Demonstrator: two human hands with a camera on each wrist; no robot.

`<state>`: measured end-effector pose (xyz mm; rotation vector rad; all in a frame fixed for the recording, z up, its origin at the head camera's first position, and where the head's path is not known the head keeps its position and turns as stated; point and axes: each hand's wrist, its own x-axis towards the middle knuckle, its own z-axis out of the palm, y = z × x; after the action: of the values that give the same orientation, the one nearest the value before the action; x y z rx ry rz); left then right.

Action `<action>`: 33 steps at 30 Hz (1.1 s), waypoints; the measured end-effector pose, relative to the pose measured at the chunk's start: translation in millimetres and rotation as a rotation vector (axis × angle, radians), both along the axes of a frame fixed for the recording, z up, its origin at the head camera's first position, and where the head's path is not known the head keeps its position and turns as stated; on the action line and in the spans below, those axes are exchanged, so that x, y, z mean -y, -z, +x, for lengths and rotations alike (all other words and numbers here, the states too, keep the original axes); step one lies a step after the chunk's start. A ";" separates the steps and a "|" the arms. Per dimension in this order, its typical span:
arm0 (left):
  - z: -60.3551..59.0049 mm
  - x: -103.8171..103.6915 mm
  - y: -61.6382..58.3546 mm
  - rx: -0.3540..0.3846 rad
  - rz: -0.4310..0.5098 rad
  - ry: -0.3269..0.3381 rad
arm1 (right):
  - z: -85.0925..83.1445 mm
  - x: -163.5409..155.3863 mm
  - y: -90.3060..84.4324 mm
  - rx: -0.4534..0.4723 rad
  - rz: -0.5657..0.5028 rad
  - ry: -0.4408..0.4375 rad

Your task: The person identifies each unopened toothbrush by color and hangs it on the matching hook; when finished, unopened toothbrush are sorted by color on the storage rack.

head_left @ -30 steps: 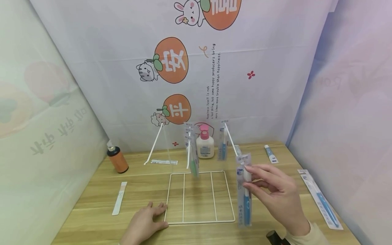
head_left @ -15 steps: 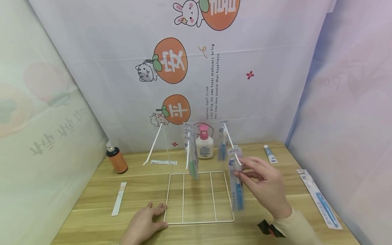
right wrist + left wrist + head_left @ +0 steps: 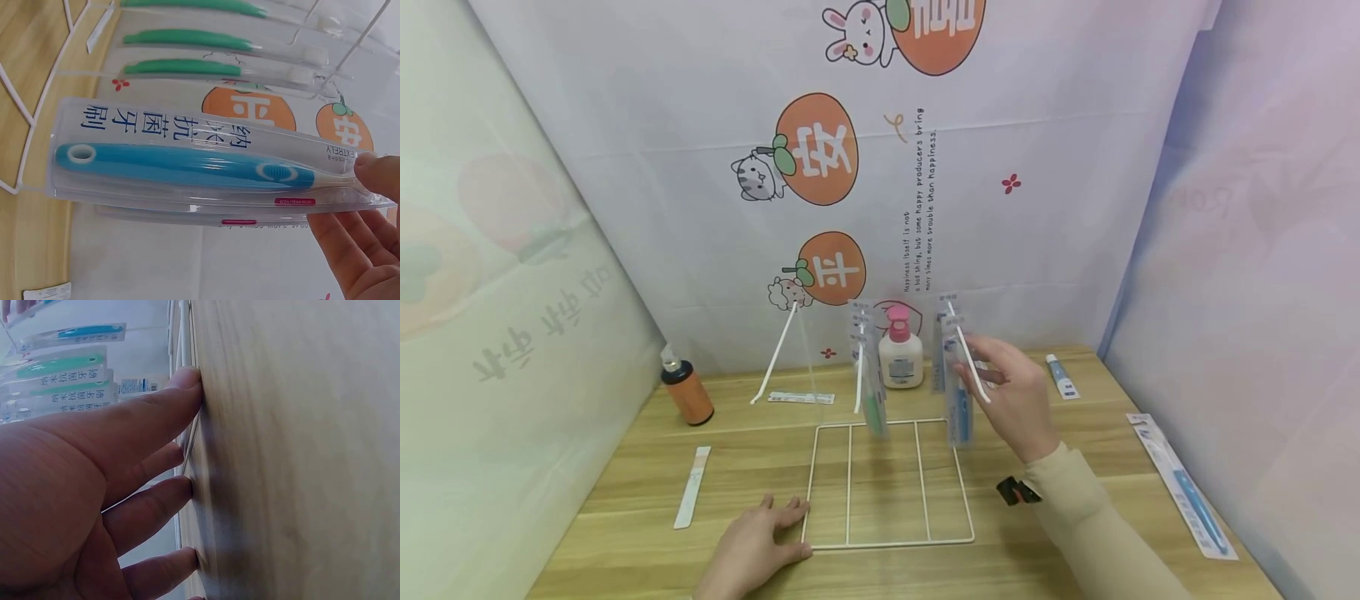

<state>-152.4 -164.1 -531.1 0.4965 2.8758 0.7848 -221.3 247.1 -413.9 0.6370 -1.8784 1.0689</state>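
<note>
The left hand (image 3: 752, 546) lies flat, fingers straight, on the pale wood-grain counter (image 3: 625, 533), fingertips touching the near left corner of the thin white wire rack (image 3: 887, 543). Farther back, the right hand (image 3: 1011, 396) pinches a blue toothbrush in its clear plastic pack (image 3: 958, 400) at the rack's right slanted hook rod (image 3: 964, 350). Green toothbrush packs (image 3: 871, 392) hang just left, close by.

Right hand (image 3: 1011, 392): bare, no rings visible. Right forearm: long beige knit sleeve (image 3: 1093, 525), ribbed cuff at wrist. Small black device with red-orange detail (image 3: 1013, 492) at underside of right wrist, probably wrist-camera mount; detail too small to confirm. Left hand (image 3: 751, 550): bare, no sleeve in view, wrist cropped by frame edge.
</note>
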 end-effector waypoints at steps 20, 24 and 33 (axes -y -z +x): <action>0.5 -0.1 1.7 -0.036 0.005 0.004 | -27.3 3.5 -1.3 -0.004 0.018 0.062; 0.4 -0.5 0.0 -0.053 0.003 0.007 | -28.1 3.1 -0.7 -0.009 0.010 0.056; 0.4 0.0 0.2 -0.043 -0.005 0.011 | -28.0 2.5 -0.1 0.011 -0.011 0.019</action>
<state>-152.0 -164.1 -531.3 0.5351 2.9104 0.7748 -249.3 244.6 -413.8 0.6071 -1.8828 1.0722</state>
